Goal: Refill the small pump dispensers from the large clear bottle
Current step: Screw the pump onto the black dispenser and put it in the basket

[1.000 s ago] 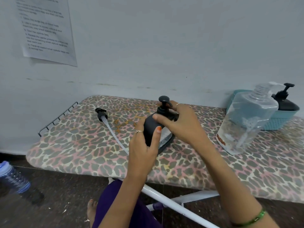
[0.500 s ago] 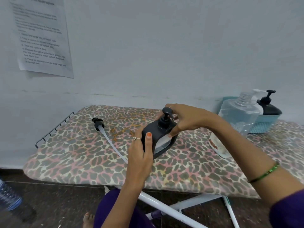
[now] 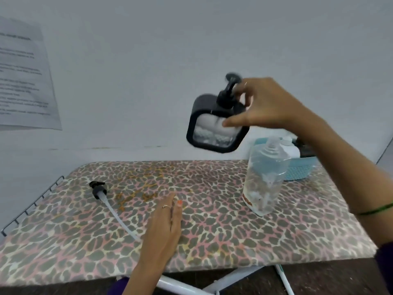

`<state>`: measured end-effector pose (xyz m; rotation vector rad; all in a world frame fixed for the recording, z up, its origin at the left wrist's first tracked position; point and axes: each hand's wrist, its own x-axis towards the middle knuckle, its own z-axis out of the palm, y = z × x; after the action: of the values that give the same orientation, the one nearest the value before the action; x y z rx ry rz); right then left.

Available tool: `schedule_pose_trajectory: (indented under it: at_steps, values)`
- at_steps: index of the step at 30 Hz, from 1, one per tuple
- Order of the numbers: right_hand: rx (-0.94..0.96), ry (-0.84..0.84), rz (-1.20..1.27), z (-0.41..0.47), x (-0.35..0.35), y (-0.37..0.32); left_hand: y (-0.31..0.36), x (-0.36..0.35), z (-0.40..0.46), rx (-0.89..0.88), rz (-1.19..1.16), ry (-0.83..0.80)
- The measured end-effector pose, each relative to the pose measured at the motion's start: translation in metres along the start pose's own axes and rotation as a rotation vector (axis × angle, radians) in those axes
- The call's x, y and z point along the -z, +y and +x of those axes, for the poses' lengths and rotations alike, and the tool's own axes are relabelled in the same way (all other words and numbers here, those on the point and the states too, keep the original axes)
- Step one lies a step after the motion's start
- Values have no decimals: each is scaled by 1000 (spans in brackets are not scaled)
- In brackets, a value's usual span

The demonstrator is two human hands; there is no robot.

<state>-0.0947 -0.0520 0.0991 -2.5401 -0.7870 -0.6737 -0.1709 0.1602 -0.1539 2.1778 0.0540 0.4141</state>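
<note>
Right hand (image 3: 270, 107) is seen at two o'clock, its fingers gripping the black pump dispenser (image 3: 217, 124), which is held aloft and tilted above the board; pale contents are visible in its window. Left hand (image 3: 164, 226) is laid flat, fingers straight, at six o'clock on the ironing board (image 3: 212, 248), holding nothing. The large clear bottle (image 3: 265, 177) stands uncapped at four o'clock, before the teal basket (image 3: 297, 169). The loose pump (image 3: 98, 190) lies at nine o'clock. The dispenser is judged refilled and capped; next, it is to be set aside.
</note>
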Motion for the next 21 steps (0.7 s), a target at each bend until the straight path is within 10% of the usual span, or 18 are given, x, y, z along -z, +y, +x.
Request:
schedule_pose_trajectory:
  at_steps: [9, 21]
  values:
    - [-326, 350, -60, 10, 43, 78, -4, -7, 14, -19, 497, -71]
    - [-691, 307, -116, -6, -54, 168, -5, -9, 14, -81, 587, -74]
